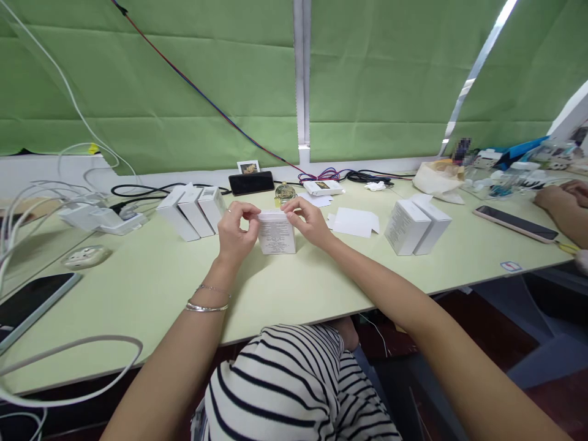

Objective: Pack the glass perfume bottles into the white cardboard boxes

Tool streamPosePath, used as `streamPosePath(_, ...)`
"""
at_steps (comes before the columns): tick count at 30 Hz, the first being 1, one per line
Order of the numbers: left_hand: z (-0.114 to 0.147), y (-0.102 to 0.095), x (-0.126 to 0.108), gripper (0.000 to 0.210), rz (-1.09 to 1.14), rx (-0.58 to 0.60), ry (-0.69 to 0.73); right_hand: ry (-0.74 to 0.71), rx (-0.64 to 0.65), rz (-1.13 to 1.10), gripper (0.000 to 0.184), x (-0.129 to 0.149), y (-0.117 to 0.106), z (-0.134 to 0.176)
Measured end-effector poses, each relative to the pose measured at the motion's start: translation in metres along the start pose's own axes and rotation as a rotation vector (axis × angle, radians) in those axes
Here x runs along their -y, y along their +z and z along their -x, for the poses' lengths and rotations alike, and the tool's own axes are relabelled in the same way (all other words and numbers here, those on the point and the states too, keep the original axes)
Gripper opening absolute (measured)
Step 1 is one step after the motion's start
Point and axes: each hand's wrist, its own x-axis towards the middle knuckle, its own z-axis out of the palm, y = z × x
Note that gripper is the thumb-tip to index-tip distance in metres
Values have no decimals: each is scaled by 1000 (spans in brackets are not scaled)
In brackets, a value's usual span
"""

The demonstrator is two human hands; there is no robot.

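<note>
A small white box with printed text on its near face stands upright on the table in front of me. My left hand pinches its top left corner between thumb and fingers. At the top right corner, my right hand grips the edge with thumb and fingertips. Just behind the box sits a round, gold-toned glass object. Several similar white boxes stand to the left, and two more white boxes stand to the right. A flat white card piece lies right of my right hand.
A dark phone leans at the back, and another phone lies front left. White chargers and cables crowd the left side. To the right are a cloth bag, a pink-edged phone and another person's hand.
</note>
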Motion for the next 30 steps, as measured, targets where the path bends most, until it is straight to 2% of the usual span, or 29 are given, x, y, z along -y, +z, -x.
streamPosePath(3, 1, 2, 1, 11, 26, -33, -40, 72, 3, -87, 30, -5, 3, 0)
streamPosePath(6, 1, 2, 0, 11, 39, -19, -16, 68, 22, -94, 32, -6, 3, -1)
streamPosePath(10, 0, 1, -1, 14, 45, 16, 34, -14, 44, -16, 25, -2, -2, -2)
streamPosePath(14, 2, 3, 3, 11, 48, 10, -10, -136, 42, 173, 21, 2, -5, -1)
streamPosePath(17, 3, 3, 6, 12, 78, 12, -26, -152, 19, 224, 19, 3, -5, -1)
streamPosePath(24, 0, -1, 5, 12, 36, 43, 84, -238, 32, 293, 16, 3, -3, -1)
streamPosePath(27, 1, 1, 6, 10, 58, 24, 83, -188, -1, 252, 17, 2, -1, -1)
streamPosePath(30, 2, 4, 7, 8, 129, -7, 26, -50, -41, 109, 21, 1, 1, 0)
